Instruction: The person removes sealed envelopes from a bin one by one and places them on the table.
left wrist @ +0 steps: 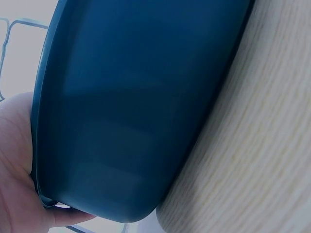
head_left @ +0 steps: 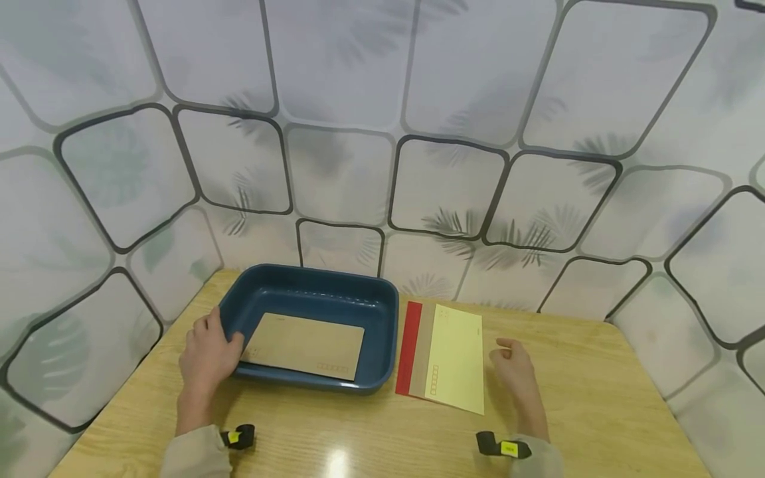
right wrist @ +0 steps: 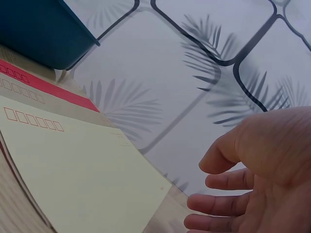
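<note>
While your left hand (head_left: 209,355) has its fingers clamped on the left rim of the blue rectangular tray (head_left: 378,332), with the thumb near the front left corner, a tan envelope (head_left: 307,345) lies inside that tray, just right of those fingers. You cannot tell from these views whether the thumb touches the paper. Your right hand (head_left: 515,368) has its fingers loosely curled and slightly apart, just right of the yellow envelope (head_left: 459,358). Left of those fingers, that envelope overlaps a beige envelope (head_left: 422,352), which in turn overlaps a red envelope (head_left: 409,348), whose strip is the farthest from your right fingers and nearest the tray. Rows of small red boxes are printed on all three. Beneath both your hands runs the wood-grain worktop (head_left: 287,425); beyond your fingers stands the leaf-patterned wall (head_left: 340,176).
</note>
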`<control>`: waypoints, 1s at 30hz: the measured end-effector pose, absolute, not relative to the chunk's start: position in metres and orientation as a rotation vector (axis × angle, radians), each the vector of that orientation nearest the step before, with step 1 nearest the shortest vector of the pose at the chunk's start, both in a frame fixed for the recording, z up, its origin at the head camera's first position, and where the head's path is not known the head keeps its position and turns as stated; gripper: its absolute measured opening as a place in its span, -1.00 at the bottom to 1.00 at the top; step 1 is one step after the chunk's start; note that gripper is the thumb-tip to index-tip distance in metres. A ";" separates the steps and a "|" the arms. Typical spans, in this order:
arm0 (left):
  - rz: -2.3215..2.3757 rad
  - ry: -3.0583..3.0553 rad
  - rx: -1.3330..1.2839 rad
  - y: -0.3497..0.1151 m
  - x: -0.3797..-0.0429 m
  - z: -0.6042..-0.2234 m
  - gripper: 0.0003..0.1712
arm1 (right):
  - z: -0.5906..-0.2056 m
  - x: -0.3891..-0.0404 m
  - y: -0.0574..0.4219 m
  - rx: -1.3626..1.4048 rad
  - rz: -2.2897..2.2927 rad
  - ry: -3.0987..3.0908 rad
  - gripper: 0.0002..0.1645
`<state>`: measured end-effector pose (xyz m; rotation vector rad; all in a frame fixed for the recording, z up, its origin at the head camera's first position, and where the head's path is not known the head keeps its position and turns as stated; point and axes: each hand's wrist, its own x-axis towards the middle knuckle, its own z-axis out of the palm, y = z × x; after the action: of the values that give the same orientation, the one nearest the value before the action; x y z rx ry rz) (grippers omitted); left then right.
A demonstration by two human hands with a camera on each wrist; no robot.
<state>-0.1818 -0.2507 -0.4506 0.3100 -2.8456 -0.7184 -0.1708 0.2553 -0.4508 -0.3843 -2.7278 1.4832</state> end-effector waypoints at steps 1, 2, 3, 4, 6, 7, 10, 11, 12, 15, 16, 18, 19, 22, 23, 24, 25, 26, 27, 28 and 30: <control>-0.717 -2.845 0.309 -0.251 -0.182 -0.450 -0.20 | -0.450 -0.171 0.255 -0.377 1.488 -2.729 -0.41; -0.718 -2.844 0.308 -0.251 -0.182 -0.450 -0.20 | -0.450 -0.171 0.254 -0.374 1.485 -2.735 -0.41; -0.717 -2.845 0.309 -0.251 -0.182 -0.450 -0.20 | -0.450 -0.171 0.254 -0.373 1.486 -2.740 -0.41; -0.715 -2.844 0.306 -0.251 -0.182 -0.449 -0.20 | -0.450 -0.171 0.254 -0.372 1.491 -2.742 -0.41; -0.712 -2.841 0.304 -0.251 -0.182 -0.449 -0.21 | -0.449 -0.170 0.253 -0.374 1.491 -2.743 -0.41; -0.711 -2.839 0.302 -0.251 -0.182 -0.449 -0.21 | -0.449 -0.170 0.253 -0.375 1.492 -2.743 -0.41; -0.704 -2.832 0.294 -0.250 -0.182 -0.448 -0.21 | -0.448 -0.169 0.253 -0.361 1.494 -2.734 -0.42; -0.704 -2.831 0.292 -0.250 -0.182 -0.448 -0.21 | -0.447 -0.169 0.253 -0.355 1.490 -2.731 -0.42; -0.703 -2.831 0.289 -0.250 -0.182 -0.448 -0.21 | -0.447 -0.169 0.252 -0.347 1.481 -2.731 -0.42; -0.702 -2.831 0.279 -0.250 -0.181 -0.449 -0.21 | -0.446 -0.169 0.251 -0.316 1.466 -2.723 -0.42; -0.702 -2.831 0.278 -0.250 -0.181 -0.450 -0.21 | -0.446 -0.169 0.251 -0.305 1.461 -2.720 -0.42; -0.701 -2.828 0.272 -0.250 -0.180 -0.450 -0.21 | -0.445 -0.169 0.250 -0.283 1.456 -2.719 -0.41; -0.702 -2.827 0.271 -0.250 -0.180 -0.451 -0.21 | -0.445 -0.169 0.249 -0.272 1.461 -2.718 -0.41; -0.699 -2.822 0.267 -0.250 -0.179 -0.451 -0.22 | -0.445 -0.169 0.248 -0.248 1.468 -2.721 -0.41; -0.699 -2.820 0.265 -0.250 -0.179 -0.451 -0.22 | -0.444 -0.169 0.248 -0.244 1.469 -2.725 -0.41; -0.700 -2.819 0.264 -0.250 -0.179 -0.451 -0.22 | -0.444 -0.169 0.247 -0.240 1.471 -2.727 -0.41; -0.699 -2.817 0.263 -0.251 -0.179 -0.451 -0.22 | -0.444 -0.169 0.247 -0.234 1.470 -2.729 -0.41; -0.699 -2.815 0.263 -0.251 -0.179 -0.451 -0.22 | -0.443 -0.169 0.247 -0.228 1.470 -2.729 -0.41; -0.700 -2.812 0.263 -0.251 -0.179 -0.451 -0.22 | -0.443 -0.169 0.246 -0.219 1.471 -2.728 -0.41; -0.700 -2.810 0.262 -0.251 -0.179 -0.451 -0.22 | -0.442 -0.169 0.245 -0.209 1.470 -2.726 -0.41; -0.700 -2.806 0.259 -0.251 -0.179 -0.450 -0.22 | -0.441 -0.170 0.244 -0.188 1.473 -2.720 -0.40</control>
<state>-0.1789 -0.2511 -0.4502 0.2586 -2.8057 -0.7000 -0.1696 0.2439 -0.4405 -0.1884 -2.7204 1.4733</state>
